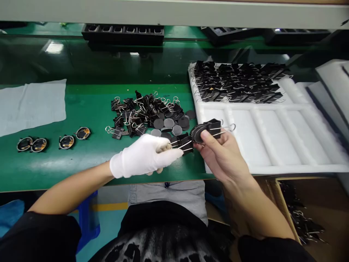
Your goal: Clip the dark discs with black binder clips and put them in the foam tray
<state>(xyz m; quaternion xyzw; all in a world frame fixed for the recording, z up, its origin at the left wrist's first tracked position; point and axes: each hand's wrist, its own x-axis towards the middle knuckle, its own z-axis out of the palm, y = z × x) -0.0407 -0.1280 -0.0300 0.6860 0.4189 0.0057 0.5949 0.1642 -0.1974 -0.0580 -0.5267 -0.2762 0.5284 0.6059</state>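
My left hand [145, 154], in a white glove with bare fingertips, grips the wire handles of a black binder clip [187, 145]. That clip's jaws meet the lower left edge of a round black piece [197, 134], perhaps discs stacked together. My bare right hand [223, 156] pinches this piece, thumb on its face. Another black binder clip [214, 126] sits at the piece's right side, wires pointing right. Just beyond my hands lie a heap of binder clips [144, 111] and several loose grey and black discs [169, 123]. Whether the left clip's jaws are around the edge is hard to tell.
At right, a white foam tray [289, 169] holds rows of clipped pieces [237, 82] in its far half. Round watch-like parts [67, 142] and a white sheet [32, 105] lie left on the green table [89, 167]. A cardboard box [327, 207] with clips stands below right.
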